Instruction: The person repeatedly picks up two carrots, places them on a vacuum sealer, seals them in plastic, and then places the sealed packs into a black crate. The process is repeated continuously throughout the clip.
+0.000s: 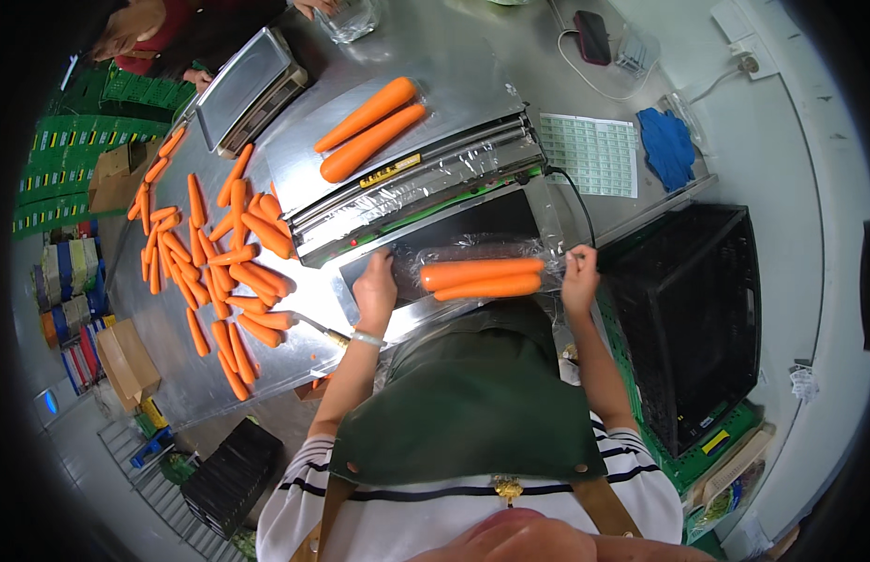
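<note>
Two carrots lie wrapped in clear plastic film on the black pad at the front of the wrapping machine. My left hand is closed on the film's left end, beside the pad. My right hand pinches the film's right end, just right of the carrots. Two more wrapped carrots lie on the steel plate behind the machine's roller. A knife-like tool with a metal end lies left of my left forearm, partly hidden.
Loose carrots cover the steel table at left. A scale and a co-worker are at back left. A phone, paper sheet and blue gloves are at back right, a black crate at right.
</note>
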A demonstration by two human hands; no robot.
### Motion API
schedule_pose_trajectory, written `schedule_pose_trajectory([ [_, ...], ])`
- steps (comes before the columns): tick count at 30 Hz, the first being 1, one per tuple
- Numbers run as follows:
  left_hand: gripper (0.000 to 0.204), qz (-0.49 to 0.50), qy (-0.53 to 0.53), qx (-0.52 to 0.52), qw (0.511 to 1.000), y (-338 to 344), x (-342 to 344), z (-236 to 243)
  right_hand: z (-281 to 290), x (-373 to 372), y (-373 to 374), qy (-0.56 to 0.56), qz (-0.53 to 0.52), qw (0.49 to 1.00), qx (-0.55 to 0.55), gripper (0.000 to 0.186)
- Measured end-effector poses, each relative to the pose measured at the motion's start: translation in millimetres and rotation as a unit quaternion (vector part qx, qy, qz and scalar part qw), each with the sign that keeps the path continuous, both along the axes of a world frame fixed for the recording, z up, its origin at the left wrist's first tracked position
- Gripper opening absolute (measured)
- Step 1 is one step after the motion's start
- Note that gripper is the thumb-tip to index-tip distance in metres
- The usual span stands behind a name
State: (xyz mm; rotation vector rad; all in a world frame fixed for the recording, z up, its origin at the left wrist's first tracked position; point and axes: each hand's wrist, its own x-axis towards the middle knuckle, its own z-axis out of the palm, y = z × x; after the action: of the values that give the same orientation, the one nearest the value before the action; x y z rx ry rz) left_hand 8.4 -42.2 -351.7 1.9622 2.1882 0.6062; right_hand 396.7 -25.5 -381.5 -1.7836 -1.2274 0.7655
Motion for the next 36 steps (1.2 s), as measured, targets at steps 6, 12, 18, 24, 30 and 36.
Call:
schedule_pose_trajectory([
  [6,0.047,-0.152,-0.053,-0.031,0.986,62.6,43.1,-8.6,-78.6,-51.7,-29.4,0.206,-0.022,0.978,0.019,0.024],
  [12,0.039,-0.058,-0.869,-0.295,0.394,18.8,84.0,69.0,132.6,-73.5,-67.4,0.526,0.157,0.799,-0.246,0.047],
  [18,0.035,-0.377,-0.843,-0.266,0.276,-15.0,106.4,154.1,208.2,-75.4,-28.5,0.192,0.588,0.738,-0.269,0.040],
  [24,0.058,-0.238,-0.699,-0.542,0.401,12.9,120.0,203.4,234.6,7.2,-7.1,0.306,0.338,0.883,-0.109,0.046],
  [30,0.048,-0.064,-0.792,-0.471,0.383,5.3,114.3,150.4,235.7,19.1,5.8,0.280,0.366,0.859,-0.223,0.057],
  [36,0.088,0.009,-0.837,-0.278,0.471,73.7,168.4,151.8,200.2,21.5,53.9,0.185,0.317,0.928,-0.059,0.063],
])
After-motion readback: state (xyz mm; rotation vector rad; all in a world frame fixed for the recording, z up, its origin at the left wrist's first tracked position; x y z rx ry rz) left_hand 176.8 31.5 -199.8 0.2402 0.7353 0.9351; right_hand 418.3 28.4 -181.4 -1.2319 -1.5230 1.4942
